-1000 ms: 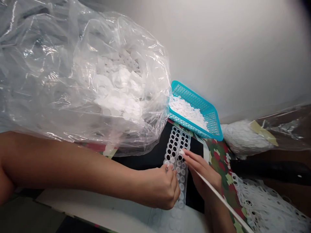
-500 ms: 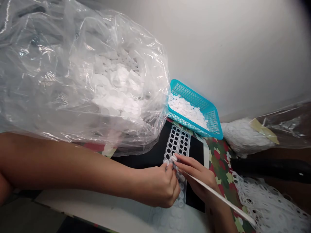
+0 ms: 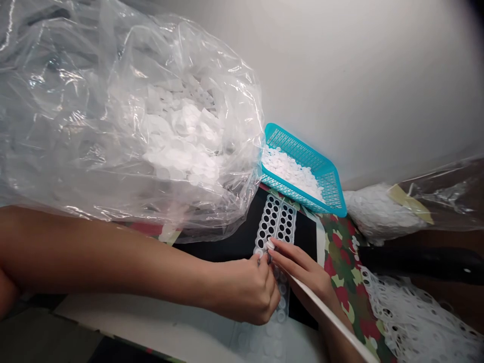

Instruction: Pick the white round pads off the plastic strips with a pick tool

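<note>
A clear plastic sheet (image 3: 276, 214) with rows of round holes lies on a black mat (image 3: 307, 237). Over its middle, my left hand (image 3: 249, 292) is closed in a pinch; what its fingertips hold is hidden. My right hand (image 3: 308, 269) meets it from the right, with thumb out of sight and fingertips on a small white disc (image 3: 270, 244) at the sheet. A long white strip (image 3: 336, 322), seen nearly edge-on, runs from beneath the right fingers past the wrist. Below my left hand, the sheet's holes (image 3: 281, 316) look filled with pale rounds.
A large clear bag (image 3: 189, 136) of white pieces bulges over the left side. Behind the sheet sits a blue basket (image 3: 333, 174) of small white discs. At right are another filled bag (image 3: 381, 209), a black bar (image 3: 423, 262) and a heap of punched white strips (image 3: 427, 317).
The white strip's free end has swung down and toward me, off the heap of punched strips. Both hands stay at nearly the same spot on the sheet.
</note>
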`<action>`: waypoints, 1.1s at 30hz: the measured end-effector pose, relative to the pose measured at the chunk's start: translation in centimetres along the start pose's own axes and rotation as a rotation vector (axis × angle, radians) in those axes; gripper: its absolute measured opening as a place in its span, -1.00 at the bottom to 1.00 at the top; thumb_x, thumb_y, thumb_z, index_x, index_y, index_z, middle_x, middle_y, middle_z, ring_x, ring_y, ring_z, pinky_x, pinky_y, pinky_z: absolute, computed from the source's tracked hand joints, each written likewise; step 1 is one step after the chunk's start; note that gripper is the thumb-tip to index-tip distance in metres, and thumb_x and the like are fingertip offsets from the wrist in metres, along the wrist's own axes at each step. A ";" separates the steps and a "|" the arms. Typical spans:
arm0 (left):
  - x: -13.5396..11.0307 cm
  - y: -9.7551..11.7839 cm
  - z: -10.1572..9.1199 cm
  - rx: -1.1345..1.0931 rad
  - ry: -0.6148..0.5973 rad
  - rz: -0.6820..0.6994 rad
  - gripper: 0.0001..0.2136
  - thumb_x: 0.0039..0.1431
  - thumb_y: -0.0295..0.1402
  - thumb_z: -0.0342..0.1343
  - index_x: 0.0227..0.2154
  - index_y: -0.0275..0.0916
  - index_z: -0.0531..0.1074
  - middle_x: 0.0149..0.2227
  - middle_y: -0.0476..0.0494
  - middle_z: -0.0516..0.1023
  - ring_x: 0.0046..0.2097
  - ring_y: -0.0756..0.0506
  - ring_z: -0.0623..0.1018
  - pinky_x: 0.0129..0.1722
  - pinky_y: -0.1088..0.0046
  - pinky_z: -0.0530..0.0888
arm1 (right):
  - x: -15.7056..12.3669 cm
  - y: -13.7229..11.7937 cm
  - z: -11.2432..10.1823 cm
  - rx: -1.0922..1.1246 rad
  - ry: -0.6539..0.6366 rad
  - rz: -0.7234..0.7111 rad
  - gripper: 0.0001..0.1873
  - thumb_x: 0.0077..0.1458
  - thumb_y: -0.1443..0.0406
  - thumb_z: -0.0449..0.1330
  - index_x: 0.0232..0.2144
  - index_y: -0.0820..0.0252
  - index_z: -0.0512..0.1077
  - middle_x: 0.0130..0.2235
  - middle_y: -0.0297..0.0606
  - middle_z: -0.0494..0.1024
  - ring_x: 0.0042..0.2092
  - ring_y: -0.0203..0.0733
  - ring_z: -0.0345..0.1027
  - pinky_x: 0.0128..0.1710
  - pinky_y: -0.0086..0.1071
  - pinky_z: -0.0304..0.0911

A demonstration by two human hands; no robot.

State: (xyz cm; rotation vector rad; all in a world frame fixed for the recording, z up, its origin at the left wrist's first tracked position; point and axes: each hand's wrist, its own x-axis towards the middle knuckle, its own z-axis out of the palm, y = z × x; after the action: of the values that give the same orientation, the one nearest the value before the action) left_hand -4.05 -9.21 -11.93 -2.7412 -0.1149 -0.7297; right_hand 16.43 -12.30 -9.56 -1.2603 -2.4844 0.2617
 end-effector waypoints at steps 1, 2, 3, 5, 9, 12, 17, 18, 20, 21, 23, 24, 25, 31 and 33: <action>0.0 0.0 0.0 0.003 -0.006 0.009 -0.74 0.09 -0.46 -0.07 -0.27 -0.48 0.48 -0.27 -0.45 0.57 -0.25 -0.30 0.58 -0.38 0.19 0.51 | -0.1 -0.1 0.2 -0.021 0.017 0.011 -0.63 0.19 0.44 0.01 0.02 0.15 0.41 0.08 -0.14 0.43 0.06 -0.17 0.36 0.06 -0.37 0.33; 0.0 0.0 0.0 0.003 -0.010 0.018 -0.74 0.09 -0.46 -0.06 -0.27 -0.48 0.48 -0.27 -0.45 0.57 -0.24 -0.31 0.58 -0.38 0.18 0.51 | -0.1 -0.3 0.5 -0.041 0.046 0.027 -0.61 0.20 0.44 0.00 0.04 0.16 0.39 0.09 -0.13 0.42 0.06 -0.17 0.36 0.06 -0.37 0.32; 0.0 0.0 0.1 0.003 -0.010 0.026 -0.73 0.09 -0.45 -0.06 -0.26 -0.49 0.48 -0.27 -0.46 0.57 -0.24 -0.31 0.58 -0.37 0.18 0.51 | -0.1 -0.4 0.8 -0.061 0.086 0.048 -0.60 0.21 0.43 -0.02 0.06 0.16 0.37 0.10 -0.14 0.41 0.06 -0.17 0.36 0.07 -0.37 0.32; 0.0 0.0 0.2 0.001 -0.010 0.038 -0.72 0.08 -0.42 -0.03 -0.23 -0.50 0.47 -0.25 -0.48 0.56 -0.24 -0.31 0.58 -0.36 0.16 0.51 | 0.0 -0.6 1.3 -0.118 0.192 0.102 -0.59 0.21 0.44 -0.03 0.07 0.13 0.35 0.10 -0.18 0.41 0.05 -0.17 0.38 0.05 -0.38 0.34; 0.1 0.1 0.3 -0.001 -0.014 0.042 -0.71 0.05 -0.41 -0.01 -0.24 -0.50 0.47 -0.24 -0.47 0.56 -0.25 -0.33 0.58 -0.38 0.17 0.50 | 0.4 -0.6 1.2 -0.276 0.403 0.158 -0.60 0.14 0.46 0.10 0.01 0.07 0.41 0.00 -0.26 0.51 -0.06 -0.20 0.47 -0.04 -0.45 0.38; 0.1 0.1 0.3 -0.008 -0.018 0.021 -0.72 0.05 -0.42 -0.02 -0.25 -0.49 0.48 -0.24 -0.46 0.56 -0.26 -0.33 0.58 -0.41 0.18 0.50 | 0.4 -0.2 0.2 -0.320 0.478 0.169 -0.62 0.12 0.45 0.14 -0.02 0.06 0.43 -0.06 -0.28 0.55 -0.11 -0.19 0.50 -0.05 -0.42 0.38; 0.1 -0.1 0.1 -0.035 0.001 0.007 -0.73 0.06 -0.42 -0.04 -0.28 -0.47 0.48 -0.27 -0.44 0.56 -0.28 -0.29 0.57 -0.39 0.19 0.48 | -0.9 0.6 -0.9 -0.159 0.207 0.081 -0.68 0.16 0.42 0.10 -0.05 0.10 0.44 -0.03 -0.28 0.53 -0.10 -0.25 0.49 -0.10 -0.52 0.41; 0.0 -0.1 0.0 -0.044 0.001 0.004 -0.74 0.06 -0.42 -0.05 -0.28 -0.46 0.47 -0.27 -0.44 0.55 -0.27 -0.28 0.56 -0.39 0.21 0.48 | -1.2 0.7 -0.9 -0.142 0.165 0.067 -0.68 0.17 0.42 0.08 -0.04 0.11 0.44 -0.02 -0.27 0.53 -0.09 -0.26 0.49 -0.10 -0.53 0.41; 0.0 -0.2 0.0 -0.056 -0.007 -0.009 -0.73 0.08 -0.41 -0.06 -0.27 -0.45 0.47 -0.25 -0.45 0.54 -0.26 -0.26 0.55 -0.38 0.23 0.47 | -1.7 0.9 -0.8 -0.115 0.118 0.046 -0.68 0.19 0.43 0.05 -0.04 0.14 0.44 0.00 -0.24 0.51 -0.06 -0.24 0.47 -0.07 -0.50 0.42; 0.0 -0.2 -0.1 -0.058 -0.012 -0.020 -0.72 0.09 -0.40 -0.07 -0.25 -0.44 0.46 -0.23 -0.46 0.53 -0.26 -0.25 0.54 -0.37 0.24 0.47 | -1.8 1.0 -0.7 -0.101 0.095 0.038 -0.67 0.19 0.45 0.04 -0.04 0.15 0.44 0.01 -0.22 0.50 -0.03 -0.23 0.45 -0.05 -0.48 0.41; 0.0 -0.3 -0.1 -0.055 -0.021 -0.042 -0.71 0.12 -0.38 -0.08 -0.22 -0.43 0.46 -0.16 -0.46 0.50 -0.26 -0.22 0.53 -0.34 0.26 0.45 | -2.0 1.1 -0.7 -0.082 0.049 0.023 -0.64 0.18 0.46 0.03 -0.02 0.17 0.43 0.04 -0.20 0.48 0.00 -0.20 0.42 -0.03 -0.46 0.40; 0.0 -0.3 0.0 -0.053 -0.027 -0.051 -0.70 0.13 -0.38 -0.09 -0.21 -0.43 0.46 -0.13 -0.46 0.49 -0.26 -0.21 0.53 -0.33 0.26 0.45 | -2.1 1.1 -0.7 -0.078 0.033 0.017 -0.64 0.17 0.46 0.04 -0.01 0.17 0.42 0.05 -0.20 0.46 0.00 -0.20 0.42 -0.02 -0.45 0.40; 0.0 -0.3 0.0 -0.051 -0.032 -0.055 -0.70 0.13 -0.37 -0.09 -0.20 -0.43 0.46 -0.11 -0.46 0.48 -0.26 -0.20 0.52 -0.32 0.26 0.44 | -2.0 1.0 -0.7 -0.075 0.025 0.011 -0.63 0.17 0.46 0.04 0.00 0.17 0.42 0.06 -0.20 0.46 0.00 -0.20 0.42 -0.02 -0.46 0.40; -0.1 -0.1 0.2 -0.043 -0.041 -0.044 -0.67 0.14 -0.37 -0.13 -0.20 -0.45 0.46 -0.15 -0.46 0.51 -0.22 -0.24 0.52 -0.34 0.27 0.43 | -1.0 0.2 -1.4 0.001 0.046 0.026 -0.71 0.17 0.45 0.06 -0.12 0.20 0.49 0.01 -0.16 0.50 -0.05 -0.20 0.46 -0.06 -0.44 0.42; -0.1 0.0 0.3 -0.037 -0.034 -0.049 -0.68 0.13 -0.37 -0.12 -0.21 -0.45 0.46 -0.15 -0.46 0.52 -0.22 -0.24 0.52 -0.33 0.27 0.44 | -0.8 0.0 -1.6 0.013 0.038 0.043 -0.72 0.17 0.44 0.05 -0.13 0.18 0.50 0.00 -0.16 0.50 -0.05 -0.19 0.46 -0.06 -0.42 0.43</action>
State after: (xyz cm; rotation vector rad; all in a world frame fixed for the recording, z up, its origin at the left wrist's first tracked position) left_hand -4.00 -9.12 -12.22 -2.7961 -0.1786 -0.7057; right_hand 17.48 -12.98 -8.29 -1.3020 -2.4223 0.2621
